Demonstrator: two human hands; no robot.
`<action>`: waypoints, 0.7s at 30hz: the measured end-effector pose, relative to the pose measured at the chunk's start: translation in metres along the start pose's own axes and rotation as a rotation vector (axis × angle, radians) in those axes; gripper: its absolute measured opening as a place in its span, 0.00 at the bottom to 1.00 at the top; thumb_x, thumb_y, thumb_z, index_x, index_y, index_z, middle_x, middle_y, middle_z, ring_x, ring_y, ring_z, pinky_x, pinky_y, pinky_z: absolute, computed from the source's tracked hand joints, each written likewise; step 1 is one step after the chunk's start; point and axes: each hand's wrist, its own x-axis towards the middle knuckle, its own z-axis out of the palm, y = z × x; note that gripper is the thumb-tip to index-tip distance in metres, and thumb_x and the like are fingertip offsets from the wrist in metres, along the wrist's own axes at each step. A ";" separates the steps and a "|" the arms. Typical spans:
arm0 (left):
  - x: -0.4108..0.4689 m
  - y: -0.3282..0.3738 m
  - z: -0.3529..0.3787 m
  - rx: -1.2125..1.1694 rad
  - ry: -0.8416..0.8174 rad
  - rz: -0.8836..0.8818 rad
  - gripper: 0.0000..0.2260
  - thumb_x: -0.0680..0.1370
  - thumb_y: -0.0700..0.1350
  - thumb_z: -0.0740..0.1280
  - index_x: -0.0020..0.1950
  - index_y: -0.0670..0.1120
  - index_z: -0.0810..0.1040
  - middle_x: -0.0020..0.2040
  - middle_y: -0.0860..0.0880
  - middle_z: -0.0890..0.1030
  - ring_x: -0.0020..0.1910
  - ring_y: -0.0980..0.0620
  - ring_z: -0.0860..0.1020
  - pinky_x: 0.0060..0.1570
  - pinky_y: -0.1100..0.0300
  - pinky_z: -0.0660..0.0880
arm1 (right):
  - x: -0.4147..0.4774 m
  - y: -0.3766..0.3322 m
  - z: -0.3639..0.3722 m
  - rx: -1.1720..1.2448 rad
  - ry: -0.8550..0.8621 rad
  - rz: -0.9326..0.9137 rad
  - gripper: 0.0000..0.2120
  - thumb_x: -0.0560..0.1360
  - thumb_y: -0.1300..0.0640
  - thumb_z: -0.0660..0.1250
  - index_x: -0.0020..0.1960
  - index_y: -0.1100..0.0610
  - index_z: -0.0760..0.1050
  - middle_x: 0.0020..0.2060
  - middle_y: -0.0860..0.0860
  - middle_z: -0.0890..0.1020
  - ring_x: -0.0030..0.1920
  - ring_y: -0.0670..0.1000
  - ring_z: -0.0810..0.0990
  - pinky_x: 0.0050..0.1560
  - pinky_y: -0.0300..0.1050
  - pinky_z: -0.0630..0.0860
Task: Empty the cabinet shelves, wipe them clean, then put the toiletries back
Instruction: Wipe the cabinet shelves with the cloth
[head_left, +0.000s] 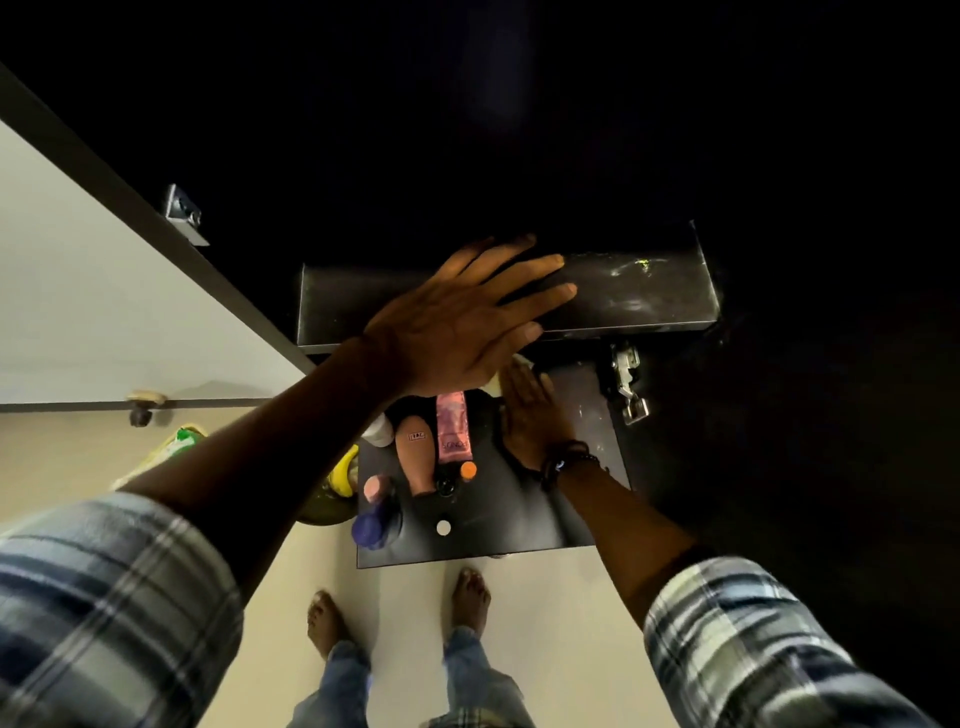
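Note:
My left hand (467, 317) reaches over the black upper shelf (649, 291), fingers straight and spread, holding nothing. My right hand (530, 410), a dark bracelet at the wrist, lies lower on the black lower shelf (519, 514), its fingers over a pale yellowish thing (496, 382), mostly hidden under my left hand. Toiletries stand on the lower shelf's left part: a pink tube (452, 426), a tan bottle (415, 452), a white container (379, 431), a blue bottle (374, 525), and small orange (468, 470) and white (443, 527) caps. Pale smears mark the upper shelf's right end.
The open cabinet door (104, 291) hangs at the left with a hinge plate (183, 208). Another hinge (628, 384) sits at the right of the lower shelf. A green and yellow thing (182, 441) lies on the floor at the left. My bare feet (467, 597) stand on pale tiles below.

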 end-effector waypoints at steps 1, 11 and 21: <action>0.000 0.001 0.000 -0.001 0.002 -0.001 0.22 0.82 0.54 0.49 0.76 0.52 0.57 0.77 0.49 0.56 0.76 0.47 0.51 0.72 0.50 0.49 | -0.004 0.005 -0.002 0.021 0.034 0.046 0.28 0.77 0.53 0.52 0.75 0.62 0.58 0.73 0.60 0.64 0.74 0.58 0.62 0.75 0.55 0.57; 0.000 -0.003 0.002 -0.025 0.017 -0.019 0.22 0.82 0.53 0.49 0.75 0.51 0.59 0.76 0.49 0.58 0.76 0.46 0.53 0.71 0.47 0.54 | 0.015 0.028 -0.019 0.085 0.049 0.382 0.29 0.78 0.47 0.53 0.72 0.64 0.61 0.69 0.61 0.69 0.68 0.61 0.68 0.69 0.50 0.63; 0.001 0.002 0.001 -0.064 0.025 -0.023 0.22 0.81 0.53 0.49 0.75 0.51 0.60 0.76 0.49 0.60 0.74 0.45 0.57 0.68 0.46 0.58 | -0.038 0.013 -0.002 -0.005 -0.001 0.316 0.31 0.80 0.48 0.45 0.76 0.68 0.52 0.75 0.64 0.56 0.76 0.61 0.54 0.76 0.53 0.48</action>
